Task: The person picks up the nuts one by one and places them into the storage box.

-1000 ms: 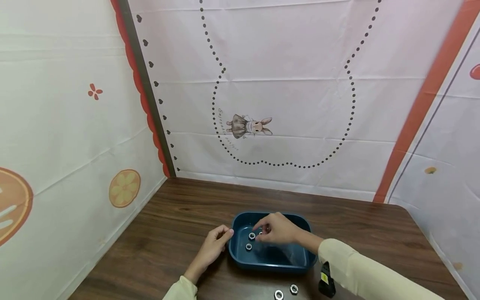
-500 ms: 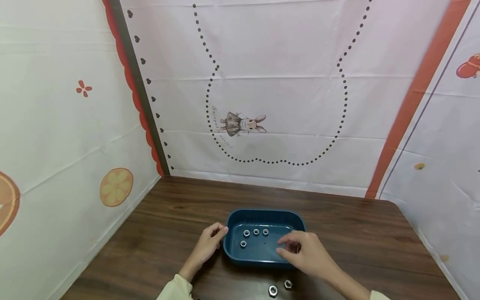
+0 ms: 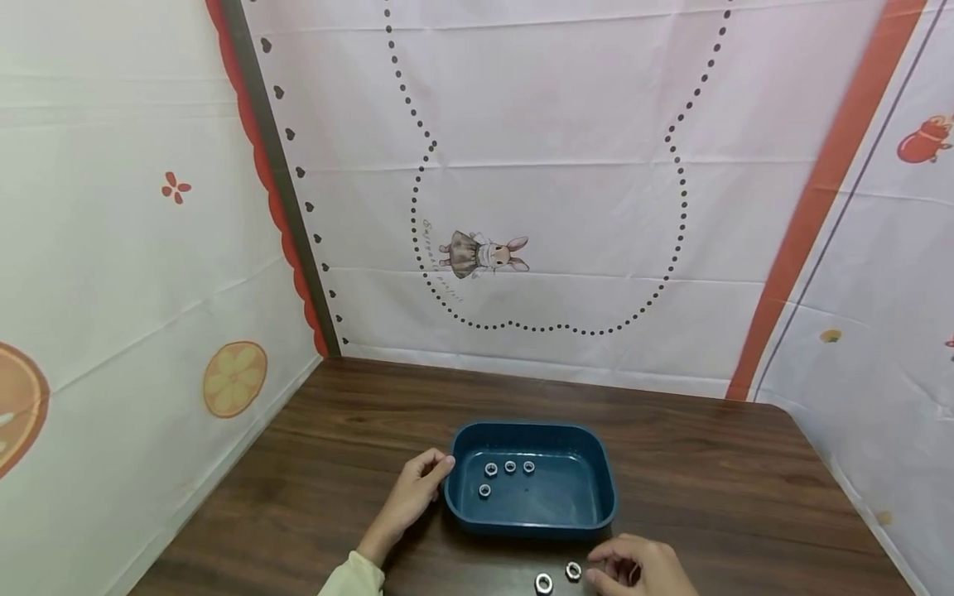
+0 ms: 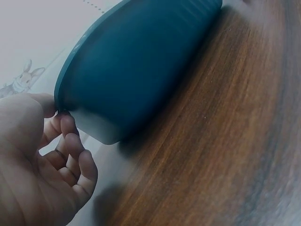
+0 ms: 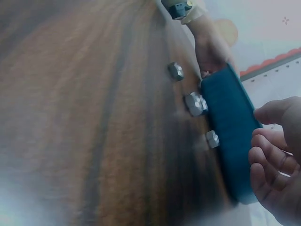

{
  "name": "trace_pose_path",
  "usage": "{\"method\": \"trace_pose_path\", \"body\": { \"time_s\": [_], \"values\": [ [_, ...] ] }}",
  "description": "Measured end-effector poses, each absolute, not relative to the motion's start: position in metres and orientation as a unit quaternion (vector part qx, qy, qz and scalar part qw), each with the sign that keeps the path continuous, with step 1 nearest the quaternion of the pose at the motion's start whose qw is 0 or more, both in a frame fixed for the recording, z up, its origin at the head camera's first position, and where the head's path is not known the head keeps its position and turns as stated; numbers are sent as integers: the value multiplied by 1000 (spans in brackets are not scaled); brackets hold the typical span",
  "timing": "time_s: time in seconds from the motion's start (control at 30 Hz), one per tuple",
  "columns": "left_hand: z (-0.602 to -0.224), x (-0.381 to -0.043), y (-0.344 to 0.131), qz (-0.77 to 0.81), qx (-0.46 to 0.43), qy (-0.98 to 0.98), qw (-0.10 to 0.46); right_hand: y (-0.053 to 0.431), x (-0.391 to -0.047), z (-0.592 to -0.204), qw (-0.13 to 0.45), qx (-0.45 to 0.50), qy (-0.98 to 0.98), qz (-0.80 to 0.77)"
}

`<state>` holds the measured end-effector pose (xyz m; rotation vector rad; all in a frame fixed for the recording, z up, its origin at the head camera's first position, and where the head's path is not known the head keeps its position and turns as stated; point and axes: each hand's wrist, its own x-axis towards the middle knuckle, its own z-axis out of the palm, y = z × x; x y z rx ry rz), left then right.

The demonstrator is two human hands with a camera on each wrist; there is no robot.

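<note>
A dark blue plastic tray (image 3: 532,527) stands on the table, with several metal hex nuts (image 3: 491,469) lying in its left half. My left hand (image 3: 413,488) pinches the tray's left rim between thumb and fingers, as the left wrist view also shows (image 4: 47,155). In front of the tray, one loose nut (image 3: 573,571) lies right by the fingertips of my right hand (image 3: 641,567). Its thumb and fingers are bent and apart, with nothing between them. Another nut (image 3: 544,584) sits a little to the left. The right wrist view shows more loose nuts (image 5: 212,139) along the tray's side.
The brown wood-grain table (image 3: 373,397) reaches back to a white printed cloth (image 3: 581,207). A second cloth (image 3: 134,273) hangs along the left side, and another closes off the right. A dark device is strapped at the left wrist (image 5: 179,10).
My right hand has drawn back from inside the tray, over its right end, to the table in front beside the loose nuts. More nuts in the tray are uncovered. The left hand keeps its hold.
</note>
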<state>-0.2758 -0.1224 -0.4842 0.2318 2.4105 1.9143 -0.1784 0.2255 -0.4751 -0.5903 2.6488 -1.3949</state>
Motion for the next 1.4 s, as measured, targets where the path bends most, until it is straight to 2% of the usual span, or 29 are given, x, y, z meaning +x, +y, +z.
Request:
{"method": "trace_pose_path", "body": {
  "time_s": [0.27,0.73,0.93,1.03,1.17,1.4],
  "values": [
    [-484,-277,-120,616,86,783,22,228,-176,-482,23,-190,875,-444],
    [-486,-276,-122,620,80,780,26,219,-187,-490,100,-172,866,-458],
    [-486,-276,-122,618,75,782,32,213,-192,-495,113,-168,881,-428],
    [-498,-283,-124,618,72,783,30,211,-193,-499,121,-164,887,-415],
    [-515,-291,-125,615,68,785,20,210,-193,-504,118,-160,890,-411],
    [-516,-293,-125,610,73,789,17,210,-191,-504,97,-169,888,-416]
  ]
}}
